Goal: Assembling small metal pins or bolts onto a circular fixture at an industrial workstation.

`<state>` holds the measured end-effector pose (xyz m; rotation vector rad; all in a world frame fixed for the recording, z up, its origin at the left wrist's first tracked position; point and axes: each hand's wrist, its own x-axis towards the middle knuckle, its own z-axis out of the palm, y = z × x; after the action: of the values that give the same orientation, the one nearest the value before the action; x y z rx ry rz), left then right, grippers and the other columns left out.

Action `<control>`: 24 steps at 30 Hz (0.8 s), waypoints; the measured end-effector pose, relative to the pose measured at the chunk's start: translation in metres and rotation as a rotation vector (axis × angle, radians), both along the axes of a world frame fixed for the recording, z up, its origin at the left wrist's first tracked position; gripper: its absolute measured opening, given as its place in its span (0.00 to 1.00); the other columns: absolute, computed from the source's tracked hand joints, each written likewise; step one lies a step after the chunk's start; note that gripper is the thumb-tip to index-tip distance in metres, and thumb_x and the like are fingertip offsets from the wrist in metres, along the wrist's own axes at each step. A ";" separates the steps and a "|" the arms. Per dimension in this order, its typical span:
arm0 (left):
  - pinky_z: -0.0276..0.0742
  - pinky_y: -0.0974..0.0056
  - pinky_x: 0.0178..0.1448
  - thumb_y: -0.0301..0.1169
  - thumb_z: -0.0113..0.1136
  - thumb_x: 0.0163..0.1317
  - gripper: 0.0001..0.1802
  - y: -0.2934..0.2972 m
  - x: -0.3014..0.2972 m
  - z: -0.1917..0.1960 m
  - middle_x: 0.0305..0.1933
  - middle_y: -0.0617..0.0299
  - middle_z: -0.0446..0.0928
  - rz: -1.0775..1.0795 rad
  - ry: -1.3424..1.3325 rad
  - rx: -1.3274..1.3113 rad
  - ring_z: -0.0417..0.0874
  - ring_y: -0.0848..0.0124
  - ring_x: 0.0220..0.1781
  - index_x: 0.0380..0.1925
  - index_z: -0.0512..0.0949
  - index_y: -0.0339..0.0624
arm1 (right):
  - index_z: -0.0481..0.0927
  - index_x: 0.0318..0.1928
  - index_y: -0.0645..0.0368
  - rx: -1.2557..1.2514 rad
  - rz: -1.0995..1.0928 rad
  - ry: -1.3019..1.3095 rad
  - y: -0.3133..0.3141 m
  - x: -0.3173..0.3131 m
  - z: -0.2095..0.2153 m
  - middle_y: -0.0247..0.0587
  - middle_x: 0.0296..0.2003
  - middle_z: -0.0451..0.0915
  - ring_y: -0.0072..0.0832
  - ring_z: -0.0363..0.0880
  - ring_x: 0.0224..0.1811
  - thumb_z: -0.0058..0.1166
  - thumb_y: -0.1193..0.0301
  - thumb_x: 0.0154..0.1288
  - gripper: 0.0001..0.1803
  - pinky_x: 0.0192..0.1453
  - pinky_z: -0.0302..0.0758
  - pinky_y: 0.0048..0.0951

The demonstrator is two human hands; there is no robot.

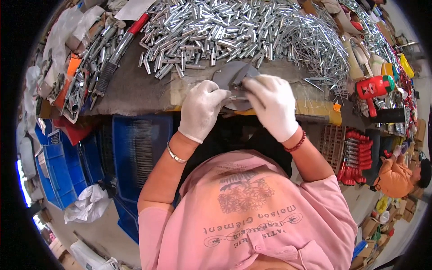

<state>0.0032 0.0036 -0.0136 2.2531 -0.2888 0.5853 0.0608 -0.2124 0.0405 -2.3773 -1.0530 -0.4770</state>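
At the near edge of the workbench (144, 94), both of my hands wear white gloves. My left hand (201, 110) is closed in a pinch on a small thin metal piece (234, 97), partly hidden by the fingertips. Opposite it is my right hand (275, 105), its fingers bent and smeared by motion, so its hold does not show. Between and just beyond the hands, a dark metal block (244, 74) stands on a grey round plate (222, 75). Behind lies a wide heap of short shiny metal tubes (216, 33), with a pile of thin metal pins (321, 49) to its right.
Long tools with a red handle (137, 23) lie at left. A red bottle with a green cap (374, 87) is at right. Blue bins (58, 173) and a blue tray of rods (141, 153) stand below. Red-handled tools (355, 157) hang right; another person (398, 175) sits beyond.
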 end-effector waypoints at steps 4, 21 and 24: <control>0.79 0.53 0.39 0.23 0.77 0.51 0.10 -0.002 0.002 0.005 0.32 0.58 0.78 0.001 -0.060 0.021 0.83 0.55 0.35 0.34 0.87 0.44 | 0.86 0.59 0.52 -0.231 -0.169 0.138 -0.023 0.012 -0.003 0.45 0.47 0.84 0.45 0.84 0.51 0.67 0.71 0.65 0.21 0.58 0.79 0.43; 0.78 0.55 0.36 0.18 0.77 0.49 0.15 -0.001 0.005 0.009 0.31 0.58 0.77 -0.057 -0.093 0.015 0.83 0.57 0.33 0.38 0.88 0.42 | 0.84 0.68 0.41 -0.087 -0.046 0.165 -0.029 -0.030 0.027 0.40 0.40 0.81 0.41 0.84 0.34 0.60 0.79 0.67 0.30 0.38 0.81 0.38; 0.79 0.55 0.36 0.17 0.76 0.49 0.15 0.000 0.005 0.011 0.31 0.57 0.77 -0.042 -0.087 0.026 0.83 0.57 0.33 0.38 0.88 0.42 | 0.83 0.69 0.41 0.226 0.014 0.051 -0.029 -0.030 0.022 0.41 0.40 0.81 0.41 0.85 0.35 0.60 0.79 0.68 0.31 0.38 0.81 0.38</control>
<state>0.0084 0.0034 -0.0025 2.2442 -0.3888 0.6615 0.0304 -0.2418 0.0626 -2.1702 -0.9403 -0.5002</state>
